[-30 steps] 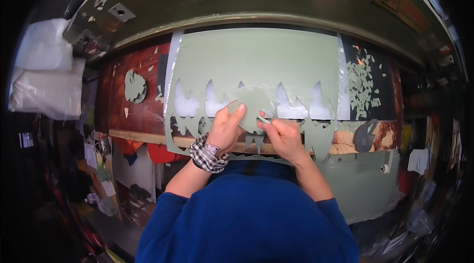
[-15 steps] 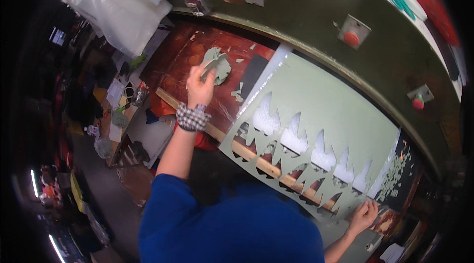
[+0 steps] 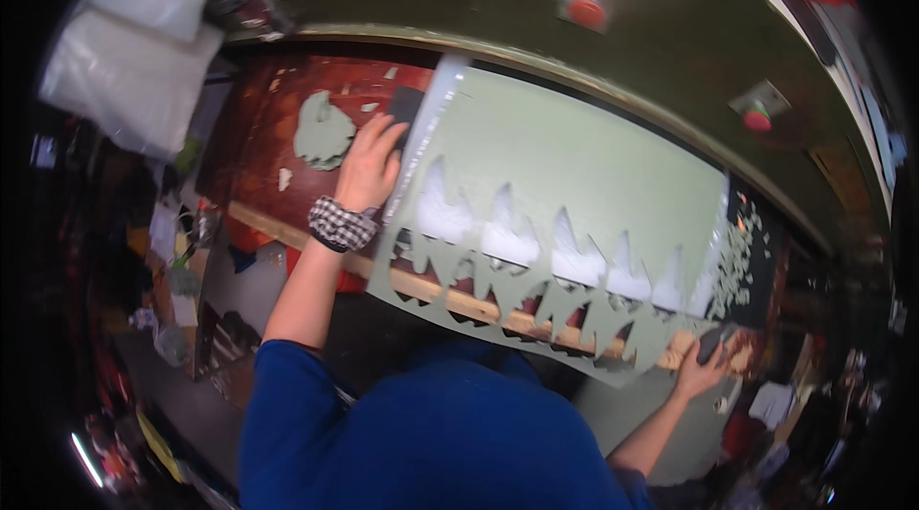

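Note:
A pale green sheet (image 3: pixel 574 117) with jagged, flame-shaped cut-outs lies over a white backing on the bench; its lattice-like lower edge hangs past a wooden strip (image 3: pixel 459 304). My left hand (image 3: pixel 367 170), fingers stretched out, is at the sheet's left side, close to a dark flat piece (image 3: pixel 406 106). A stack of green cut pieces (image 3: pixel 324 132) rests on the red board just left of that hand. Near the sheet's lower right corner, my right hand (image 3: pixel 699 378) has its fingers and thumb around a small dark grey piece (image 3: pixel 710 345), whose kind I cannot make out.
A dark green machine beam (image 3: pixel 479 2) with a red button (image 3: pixel 586 12) and another red knob (image 3: pixel 756 117) runs along the far side. Small green scraps (image 3: pixel 732 266) are scattered on the black surface at right. Plastic bags (image 3: pixel 134 69) hang at upper left.
My left hand has put its green piece down on the stack and moved right to the sheet's edge. My right hand has let go of the sheet's corner and now grips a dark grey piece.

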`<state>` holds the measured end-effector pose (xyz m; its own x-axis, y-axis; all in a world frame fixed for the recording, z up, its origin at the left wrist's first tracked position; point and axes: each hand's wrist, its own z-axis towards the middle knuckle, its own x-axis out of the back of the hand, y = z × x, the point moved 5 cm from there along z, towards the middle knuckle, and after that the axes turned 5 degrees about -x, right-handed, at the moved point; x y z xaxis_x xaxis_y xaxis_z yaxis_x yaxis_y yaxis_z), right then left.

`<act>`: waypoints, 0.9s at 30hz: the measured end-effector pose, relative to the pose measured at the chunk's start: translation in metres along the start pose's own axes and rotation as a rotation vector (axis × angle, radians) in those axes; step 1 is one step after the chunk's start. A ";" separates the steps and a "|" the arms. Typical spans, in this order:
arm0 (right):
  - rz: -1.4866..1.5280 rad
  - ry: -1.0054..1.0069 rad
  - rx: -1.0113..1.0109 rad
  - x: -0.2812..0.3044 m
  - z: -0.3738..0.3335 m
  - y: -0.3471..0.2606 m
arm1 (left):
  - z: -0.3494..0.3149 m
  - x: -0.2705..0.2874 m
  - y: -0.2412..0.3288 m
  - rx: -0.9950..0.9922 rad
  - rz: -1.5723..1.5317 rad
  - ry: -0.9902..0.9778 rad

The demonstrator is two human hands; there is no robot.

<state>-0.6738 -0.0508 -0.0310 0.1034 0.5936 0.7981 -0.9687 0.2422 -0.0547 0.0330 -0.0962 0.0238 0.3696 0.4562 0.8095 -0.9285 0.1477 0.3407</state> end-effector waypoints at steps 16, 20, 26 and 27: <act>1.424 0.066 -0.847 0.040 -0.006 -0.088 | -0.038 -0.095 0.215 -0.528 -0.341 -0.532; 1.573 -0.273 -0.696 0.038 -0.002 -0.191 | -0.002 -0.090 0.140 -0.360 -0.257 -0.402; 1.738 -0.644 -0.430 0.038 0.011 -0.329 | 0.044 -0.054 -0.009 0.229 0.398 -0.194; 1.712 -0.676 -0.376 0.040 0.011 -0.348 | 0.036 -0.045 -0.020 0.413 0.368 -0.108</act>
<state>-0.3346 -0.1194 0.0266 -0.9817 0.0032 -0.1902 0.1901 -0.0176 -0.9816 0.0363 -0.1515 -0.0020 0.0453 0.3173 0.9472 -0.9136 -0.3704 0.1677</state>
